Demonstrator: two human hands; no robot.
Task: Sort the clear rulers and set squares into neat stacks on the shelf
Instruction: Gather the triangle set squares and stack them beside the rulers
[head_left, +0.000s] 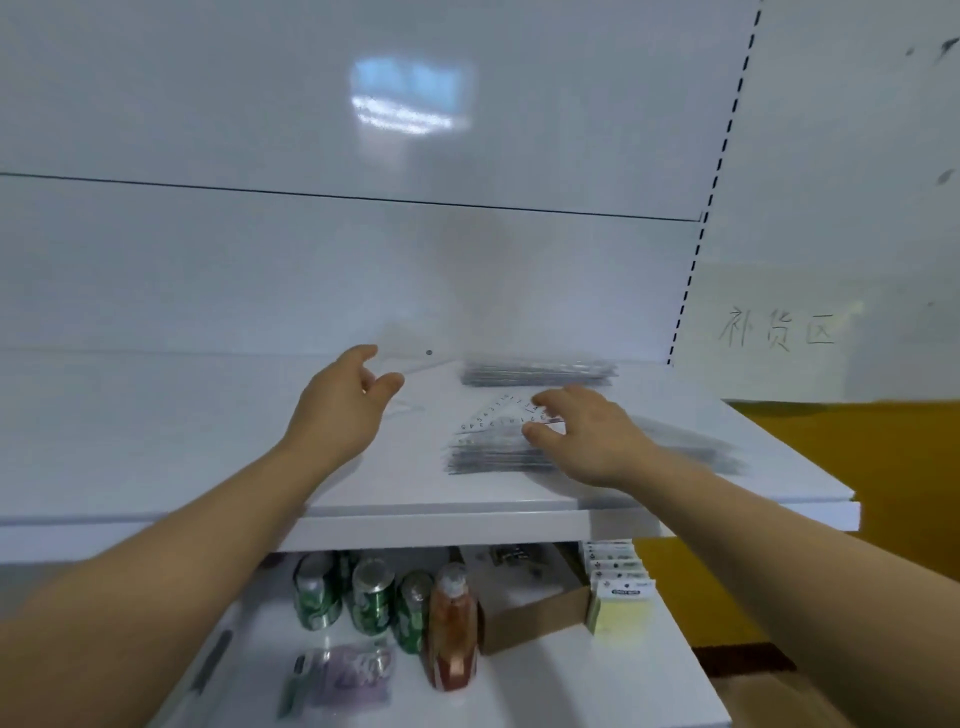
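On the white shelf (208, 441), three groups of clear pieces are being kept. A flat back stack (537, 371) is lying near the rear panel and a near stack (493, 457) is lying in front of it. A looser, blurred spread (691, 447) is lying to the right, partly hidden behind the right wrist. A printed set square (501, 418) is lying on top of the near stack, and its right corner is being pinched between the thumb and curled fingers of the right hand (587, 431). The left hand (340, 402) is being held over the shelf to the left of the stacks. Its thumb and fingers are closing on what looks like a faint clear piece (415, 358) with a small hole, too pale to be told as ruler or set square.

The sorting is being judged as well advanced but not finished. Two stacks are looking squared, while the piece in the left hand is yet to be placed. The spread on the right is seemingly awaiting tidying.

On the lower shelf (545, 686), green cans (371, 597), a bottle (452, 623), a cardboard box (530, 618) and yellow pads (621, 608) are being stored, apart from the task.
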